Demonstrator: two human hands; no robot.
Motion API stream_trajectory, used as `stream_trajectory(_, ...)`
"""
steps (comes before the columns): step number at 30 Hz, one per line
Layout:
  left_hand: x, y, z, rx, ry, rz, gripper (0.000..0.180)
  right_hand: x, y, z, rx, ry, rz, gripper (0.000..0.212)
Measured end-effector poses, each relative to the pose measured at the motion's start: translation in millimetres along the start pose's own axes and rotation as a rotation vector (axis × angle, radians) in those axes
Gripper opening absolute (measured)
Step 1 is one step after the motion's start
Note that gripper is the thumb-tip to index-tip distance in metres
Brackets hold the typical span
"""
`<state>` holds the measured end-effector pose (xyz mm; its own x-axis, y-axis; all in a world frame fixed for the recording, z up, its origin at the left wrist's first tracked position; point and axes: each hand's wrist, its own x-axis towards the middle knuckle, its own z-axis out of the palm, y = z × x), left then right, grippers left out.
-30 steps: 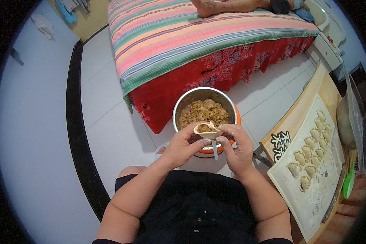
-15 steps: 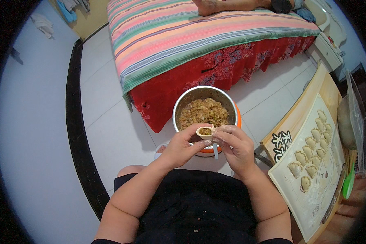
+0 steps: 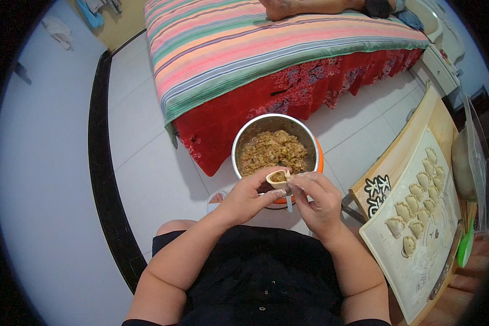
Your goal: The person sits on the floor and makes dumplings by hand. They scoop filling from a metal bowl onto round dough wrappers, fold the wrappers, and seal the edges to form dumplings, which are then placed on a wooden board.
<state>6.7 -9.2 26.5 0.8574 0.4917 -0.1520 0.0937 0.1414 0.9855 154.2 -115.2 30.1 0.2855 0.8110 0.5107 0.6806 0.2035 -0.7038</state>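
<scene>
Between my hands is a half-folded dumpling (image 3: pixel 279 181), its pale wrapper still gaping around brown filling. My left hand (image 3: pixel 251 194) cradles it from the left, thumb below and fingers behind. With floury fingertips, my right hand (image 3: pixel 316 196) pinches the wrapper's right edge. Just beyond them stands a steel pot (image 3: pixel 237 145) holding chopped brown-green filling (image 3: pixel 274 152). A pale, narrow handle-like piece (image 3: pixel 289 204) shows below the fingers; what it belongs to is hidden.
To the right, a wooden table (image 3: pixel 430 111) carries a floured white mat (image 3: pixel 383 247) with several finished dumplings (image 3: pixel 417 190). A green utensil (image 3: pixel 466 245) lies at its right edge. Ahead is a bed with a striped cover (image 3: pixel 212 70), where a person's leg (image 3: pixel 309 7) rests.
Both hands have shifted very slightly with the dumpling. My right fingertips are now closer over the wrapper's right edge, and its opening looks narrower. The view has moved a little.
</scene>
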Motion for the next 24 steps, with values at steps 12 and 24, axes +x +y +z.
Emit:
stream_trajectory(12, 2, -1, -1, -0.006, -0.023, 0.026, 0.050, 6, -7, 1, 0.166, 0.046, 0.232, 0.040)
stream_trajectory(24, 2, -6, -2, 0.171, -0.042, 0.037, 0.052, 4, 4, -4, 0.145, -0.102, 0.227, 0.022)
